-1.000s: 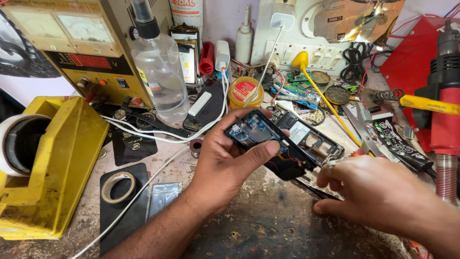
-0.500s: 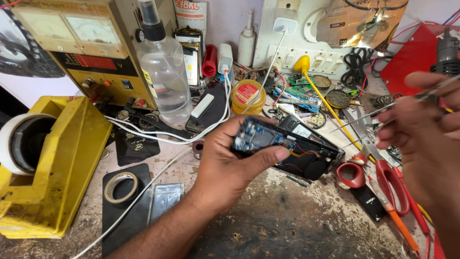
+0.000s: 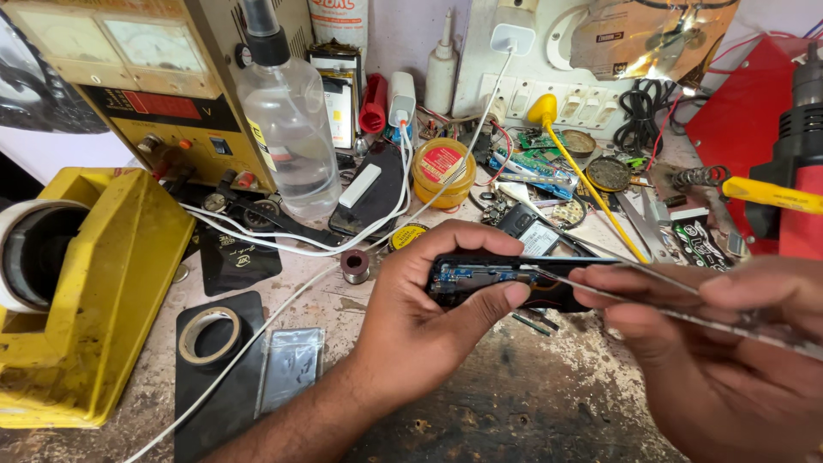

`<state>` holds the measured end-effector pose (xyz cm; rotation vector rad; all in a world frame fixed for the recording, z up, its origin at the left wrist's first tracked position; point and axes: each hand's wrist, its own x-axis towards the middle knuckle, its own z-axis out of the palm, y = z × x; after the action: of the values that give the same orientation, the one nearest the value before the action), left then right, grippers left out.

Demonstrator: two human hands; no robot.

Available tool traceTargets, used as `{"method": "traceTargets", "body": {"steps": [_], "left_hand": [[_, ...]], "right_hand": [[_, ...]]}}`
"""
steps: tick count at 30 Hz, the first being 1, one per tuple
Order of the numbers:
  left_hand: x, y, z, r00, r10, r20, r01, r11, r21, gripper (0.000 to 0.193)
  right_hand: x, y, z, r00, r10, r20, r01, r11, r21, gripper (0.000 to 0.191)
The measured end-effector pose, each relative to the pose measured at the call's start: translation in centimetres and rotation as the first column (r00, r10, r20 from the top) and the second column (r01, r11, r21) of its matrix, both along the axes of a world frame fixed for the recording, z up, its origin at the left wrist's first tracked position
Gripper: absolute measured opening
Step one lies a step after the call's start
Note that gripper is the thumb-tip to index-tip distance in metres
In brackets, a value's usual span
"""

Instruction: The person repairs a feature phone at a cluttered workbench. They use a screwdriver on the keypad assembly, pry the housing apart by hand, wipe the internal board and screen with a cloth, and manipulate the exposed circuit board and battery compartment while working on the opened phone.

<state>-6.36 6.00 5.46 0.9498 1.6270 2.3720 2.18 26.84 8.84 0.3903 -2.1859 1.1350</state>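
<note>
**Opened phone held edge-on, tweezers at the board**

Left hand (image 3: 420, 330) is clenched round the opened phone (image 3: 506, 281): thumb along the near edge, fingers wrapped over the far edge, back cover off, blue circuit board facing up. Phone is in the air, above the middle of the bench (image 3: 514, 411), tilted nearly edge-on to the camera.

Right hand (image 3: 720, 360) pinches thin metal tweezers (image 3: 617, 296); tips sit at the exposed board, just beside the left thumb. Can't tell if they grip anything, too small.

Handling, my read: light, stiff frame, but the bare board and flex parts are fragile. Hold by the side rails only, as now; keep fingers off the components. Smooth edges could be slippery.

Around it: solder spool (image 3: 355, 266) and white cable (image 3: 283, 244) left of the phone, yellow flux tin (image 3: 443, 171) behind, clear spray bottle (image 3: 287, 129) and power supply (image 3: 154, 86) toward the back left corner, yellow tape dispenser (image 3: 94, 291) at the left edge, tape roll (image 3: 210, 334) on a black mat near the front.
</note>
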Motion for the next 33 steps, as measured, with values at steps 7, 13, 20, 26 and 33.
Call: {"method": "traceTargets", "body": {"steps": [7, 13, 20, 26, 33], "left_hand": [[0.4, -0.4, 0.1, 0.999, -0.039, 0.001, 0.039, 0.999, 0.004, 0.026], [0.5, -0.7, 0.3, 0.997, -0.074, -0.031, 0.074, 0.997, 0.002, 0.025], [0.4, -1.1, 0.7, 0.996, -0.077, -0.048, 0.077, 0.997, -0.005, 0.023], [0.3, -1.4, 0.8, 0.994, -0.071, -0.082, 0.07, 0.997, -0.015, 0.022], [0.3, -1.4, 0.8, 0.994, -0.054, -0.092, 0.052, 0.998, -0.022, 0.021]], "right_hand": [[0.6, 2.0, -1.6, 0.983, -0.171, 0.059, 0.161, 0.976, 0.147, 0.015], [0.5, 1.7, -1.1, 0.992, -0.125, -0.035, 0.129, 0.975, 0.18, 0.01], [-1.5, 5.8, 3.6, 0.051, 0.996, 0.077, 0.271, 0.06, -0.961, 0.053], [0.1, 9.8, -0.7, 0.132, 0.987, 0.092, 0.309, 0.047, -0.95, 0.063], [-0.4, 11.5, -3.2, 0.187, 0.942, 0.278, 0.136, 0.255, -0.957, 0.067]]}}
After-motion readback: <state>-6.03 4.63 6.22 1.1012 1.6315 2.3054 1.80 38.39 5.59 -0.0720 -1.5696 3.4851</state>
